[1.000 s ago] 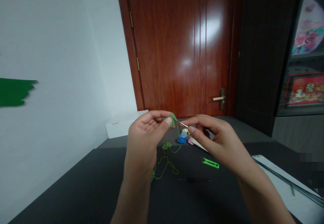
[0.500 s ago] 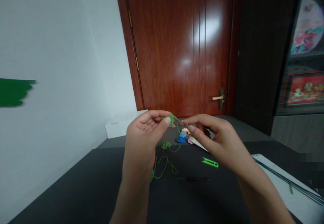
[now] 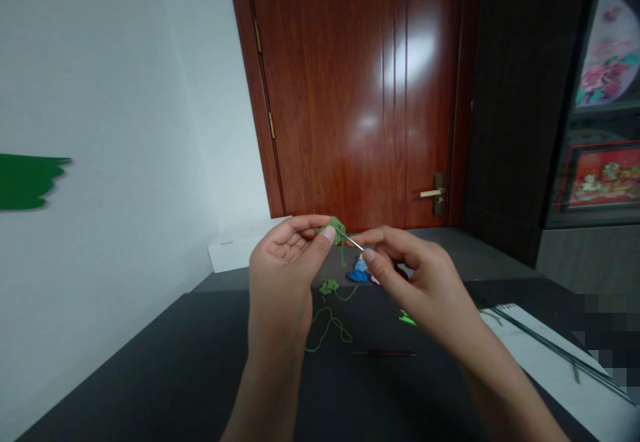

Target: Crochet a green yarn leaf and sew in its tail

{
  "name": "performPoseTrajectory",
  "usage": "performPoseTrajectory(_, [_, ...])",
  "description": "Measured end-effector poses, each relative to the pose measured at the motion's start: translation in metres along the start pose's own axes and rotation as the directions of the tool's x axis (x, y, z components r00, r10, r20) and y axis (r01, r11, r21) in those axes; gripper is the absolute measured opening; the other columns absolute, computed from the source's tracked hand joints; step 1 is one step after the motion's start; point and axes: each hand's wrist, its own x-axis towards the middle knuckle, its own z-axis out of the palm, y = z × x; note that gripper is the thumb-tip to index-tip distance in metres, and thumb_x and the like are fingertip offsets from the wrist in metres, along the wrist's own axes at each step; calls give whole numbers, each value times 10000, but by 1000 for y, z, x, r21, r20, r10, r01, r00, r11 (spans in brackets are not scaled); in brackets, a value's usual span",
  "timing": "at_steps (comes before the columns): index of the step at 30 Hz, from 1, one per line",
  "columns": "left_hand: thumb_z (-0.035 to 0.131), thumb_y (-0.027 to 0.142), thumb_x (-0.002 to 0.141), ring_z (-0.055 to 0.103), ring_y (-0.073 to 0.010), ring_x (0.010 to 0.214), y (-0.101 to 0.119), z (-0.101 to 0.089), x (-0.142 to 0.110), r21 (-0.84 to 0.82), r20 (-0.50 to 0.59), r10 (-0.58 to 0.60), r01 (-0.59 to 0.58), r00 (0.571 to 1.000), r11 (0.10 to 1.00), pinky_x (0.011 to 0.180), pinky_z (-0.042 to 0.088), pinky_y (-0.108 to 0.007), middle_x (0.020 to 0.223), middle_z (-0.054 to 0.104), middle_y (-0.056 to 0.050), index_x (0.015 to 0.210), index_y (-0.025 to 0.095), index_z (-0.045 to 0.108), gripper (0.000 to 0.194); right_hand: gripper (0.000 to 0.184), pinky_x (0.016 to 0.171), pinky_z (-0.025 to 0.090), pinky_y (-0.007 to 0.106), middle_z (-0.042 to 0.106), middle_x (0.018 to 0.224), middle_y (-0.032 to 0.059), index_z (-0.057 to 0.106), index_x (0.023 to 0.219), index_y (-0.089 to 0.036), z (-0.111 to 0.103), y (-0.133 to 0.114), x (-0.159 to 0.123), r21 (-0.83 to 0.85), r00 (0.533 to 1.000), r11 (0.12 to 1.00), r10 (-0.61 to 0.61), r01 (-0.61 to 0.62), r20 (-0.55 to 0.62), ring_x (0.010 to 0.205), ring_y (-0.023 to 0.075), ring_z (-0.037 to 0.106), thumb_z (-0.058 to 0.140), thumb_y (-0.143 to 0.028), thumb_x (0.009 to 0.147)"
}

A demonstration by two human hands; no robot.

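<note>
My left hand (image 3: 285, 262) is raised over the dark table (image 3: 175, 369) and pinches a small green crochet piece (image 3: 334, 230) between thumb and forefinger. My right hand (image 3: 405, 272) is closed on a thin metal crochet hook (image 3: 354, 244) whose tip goes into the green piece. Green yarn (image 3: 327, 325) trails from the work down onto the table. A second small green crochet piece (image 3: 329, 287) lies on the table below the hands.
Blue and pink crochet pieces (image 3: 359, 272) lie behind my right hand. Green snips (image 3: 407, 319) and a dark hook (image 3: 385, 353) lie on the table. A white sheet (image 3: 550, 369) with thin dark rods lies at the right. A wooden door (image 3: 360, 95) stands behind.
My right hand has shifted slightly left toward the green piece and now covers most of the snips. The left hand has turned the piece a little.
</note>
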Motion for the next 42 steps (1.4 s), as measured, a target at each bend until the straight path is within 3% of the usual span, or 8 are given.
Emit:
performPoseTrajectory(11, [806, 62, 729, 716, -111, 715, 4, 7, -2, -78, -47, 16, -20, 999, 997, 694, 566, -190, 771, 780, -34, 830, 137, 758, 135, 259, 477, 323, 233, 441, 496, -105, 663, 1187, -176, 11, -9, -5, 75, 1000, 997, 23, -22, -16, 428, 92, 428, 517, -271, 996])
performPoseTrajectory(28, [793, 56, 768, 726, -108, 762, -3, 5, -4, -60, -59, 99, -102, 993, 993, 744, 566, -190, 816, 773, -12, 864, 160, 749, 148, 188, 463, 294, 231, 402, 504, -105, 650, 1076, -181, 27, -11, -4, 90, 993, 995, 59, -50, -99, 427, 91, 387, 510, -257, 977])
performPoseTrajectory(37, [769, 41, 790, 727, -123, 796, -11, 4, -6, -16, -92, 218, -220, 972, 975, 756, 585, -210, 816, 741, -1, 859, 173, 702, 163, 176, 435, 254, 236, 368, 527, -117, 568, 1065, -216, 55, -6, -5, 338, 978, 932, 177, -131, -109, 391, 94, 354, 466, -349, 1012])
performPoseTrajectory(39, [769, 35, 788, 723, -116, 781, -11, 4, -6, -23, -87, 214, -217, 973, 976, 743, 582, -198, 802, 738, 5, 843, 174, 695, 168, 161, 463, 279, 245, 403, 529, -104, 567, 1038, -219, 57, -5, -5, 258, 978, 961, 140, -98, -152, 412, 105, 398, 463, -338, 1011])
performPoseTrajectory(42, [768, 37, 790, 712, -107, 768, -12, 3, -5, -26, -82, 213, -215, 974, 976, 747, 578, -195, 791, 724, 12, 833, 175, 687, 165, 122, 552, 324, 275, 566, 624, -31, 594, 1016, -209, 57, -2, -5, -51, 962, 999, -1, -14, -273, 534, 136, 524, 497, -274, 981])
